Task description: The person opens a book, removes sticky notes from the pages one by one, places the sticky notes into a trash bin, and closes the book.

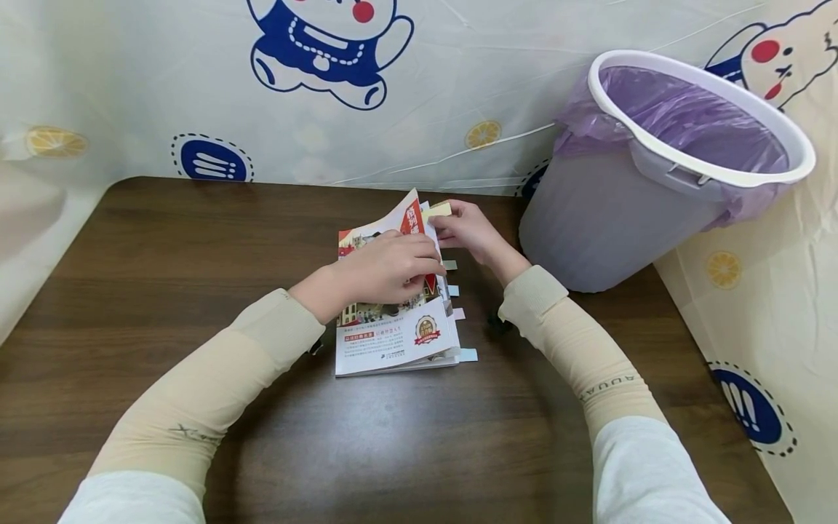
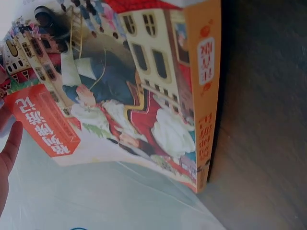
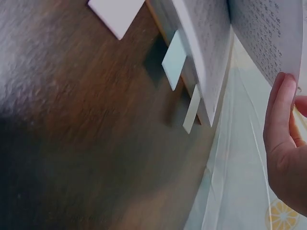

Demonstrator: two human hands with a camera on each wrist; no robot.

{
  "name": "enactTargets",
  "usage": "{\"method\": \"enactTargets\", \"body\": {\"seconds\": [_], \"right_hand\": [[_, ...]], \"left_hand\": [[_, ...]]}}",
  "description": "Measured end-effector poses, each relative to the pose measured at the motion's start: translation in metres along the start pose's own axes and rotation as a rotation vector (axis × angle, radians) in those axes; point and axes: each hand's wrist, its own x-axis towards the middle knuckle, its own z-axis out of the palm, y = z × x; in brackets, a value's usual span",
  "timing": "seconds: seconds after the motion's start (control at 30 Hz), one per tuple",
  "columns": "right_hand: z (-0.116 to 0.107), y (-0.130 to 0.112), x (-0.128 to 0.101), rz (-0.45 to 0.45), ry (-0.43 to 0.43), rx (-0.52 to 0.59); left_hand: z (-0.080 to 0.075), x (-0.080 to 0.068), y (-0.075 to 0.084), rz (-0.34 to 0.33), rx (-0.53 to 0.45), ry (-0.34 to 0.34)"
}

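A thick paperback book (image 1: 386,349) with a colourful illustrated cover lies on the table, its front cover and some pages lifted along the right side. Across the cover reaches my left hand (image 1: 389,268), its fingers gripping the raised right edge. At the book's upper right, my right hand (image 1: 466,231) pinches a yellow sticky tab (image 1: 437,211) by the page edge. In the right wrist view, printed pages (image 3: 261,33) stand open beside those fingertips. Lower down the same side, a green tab (image 1: 449,265), a blue tab (image 1: 454,290), a pink tab (image 1: 459,314) and another blue tab (image 1: 468,355) stick out.
A grey bin (image 1: 589,211) with a white rim and purple liner stands on the table to the right, close to my right forearm. Patterned white sheeting (image 1: 393,145) hangs along the back and sides of the brown wooden table (image 1: 196,247).
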Motion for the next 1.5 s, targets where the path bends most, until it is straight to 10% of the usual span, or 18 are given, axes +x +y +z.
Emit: {"method": "enactTargets", "body": {"seconds": [0.47, 1.0, 1.5], "right_hand": [[-0.004, 0.022, 0.008, 0.078, 0.011, -0.082], [-0.004, 0.042, 0.003, 0.045, -0.013, -0.145], [0.003, 0.040, -0.002, -0.026, -0.062, -0.639]], "left_hand": [[-0.021, -0.033, -0.014, 0.088, -0.070, 0.197], [-0.054, -0.092, -0.017, -0.073, -0.132, 0.312], [-0.070, -0.155, -0.017, -0.165, -0.007, 0.234]]}}
